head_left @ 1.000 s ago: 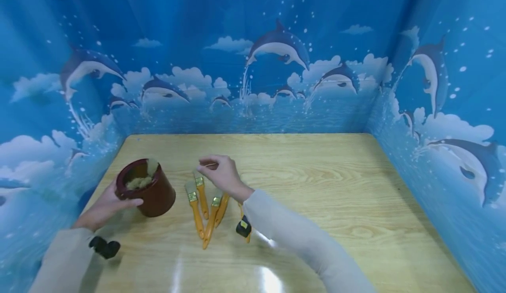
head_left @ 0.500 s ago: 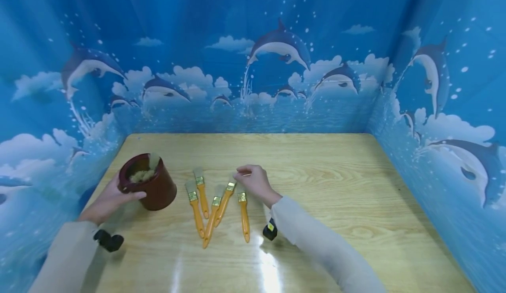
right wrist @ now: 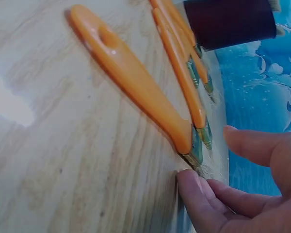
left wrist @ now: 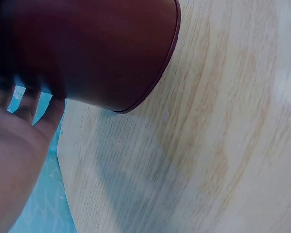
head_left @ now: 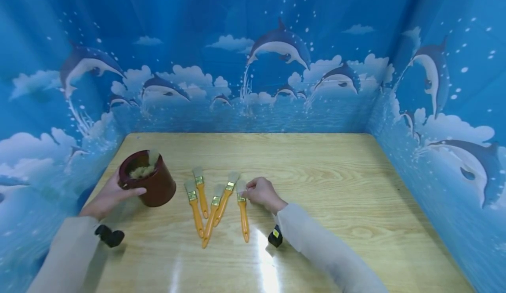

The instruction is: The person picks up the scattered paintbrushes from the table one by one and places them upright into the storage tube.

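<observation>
Fingers of my left hand [head_left: 106, 196] wrap the brown pot [head_left: 152, 185] at the table's [head_left: 336, 196] left edge. Four orange brushes [head_left: 205, 203] lie beside it. My right hand [head_left: 261, 192] pinches the rightmost brush's [head_left: 243, 211] bristles against the wood.

No readable text, brand, number or sign showed in any view. The small yellow patch on the black wrist device [head_left: 275, 236] was too small and blurred to make out, and the brush handles [right wrist: 136, 87], the dark red pot [head_left: 152, 182] and the dolphin-printed backdrop [head_left: 276, 47] carried no lettering that could be read.
</observation>
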`<control>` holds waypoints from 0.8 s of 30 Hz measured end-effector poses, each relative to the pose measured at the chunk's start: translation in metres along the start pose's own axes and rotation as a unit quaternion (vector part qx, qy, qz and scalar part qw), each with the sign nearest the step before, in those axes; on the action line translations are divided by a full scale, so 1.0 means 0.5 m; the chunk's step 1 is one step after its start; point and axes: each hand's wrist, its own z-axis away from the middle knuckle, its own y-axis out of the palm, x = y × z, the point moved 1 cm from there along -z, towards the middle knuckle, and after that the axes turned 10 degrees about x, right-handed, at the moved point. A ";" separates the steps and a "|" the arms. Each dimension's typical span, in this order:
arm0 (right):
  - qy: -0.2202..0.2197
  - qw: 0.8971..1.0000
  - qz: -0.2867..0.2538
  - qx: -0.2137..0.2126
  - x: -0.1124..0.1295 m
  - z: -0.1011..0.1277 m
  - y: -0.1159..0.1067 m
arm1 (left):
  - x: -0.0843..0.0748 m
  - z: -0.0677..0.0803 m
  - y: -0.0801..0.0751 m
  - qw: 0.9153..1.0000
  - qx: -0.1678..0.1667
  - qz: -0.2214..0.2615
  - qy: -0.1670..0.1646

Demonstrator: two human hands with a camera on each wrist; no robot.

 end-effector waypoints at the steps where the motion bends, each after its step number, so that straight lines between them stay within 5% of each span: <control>1: -0.004 1.000 0.009 -0.005 -0.002 -0.002 0.003 | 0.000 0.000 0.000 1.000 0.000 0.001 -0.001; 15: -0.026 0.982 0.172 -0.077 0.008 -0.011 0.030 | 0.005 -0.004 0.004 1.000 -0.003 0.005 -0.011; 24: -0.013 0.982 0.179 -0.054 0.020 -0.009 0.032 | 0.001 -0.001 0.002 1.000 0.004 0.000 -0.005</control>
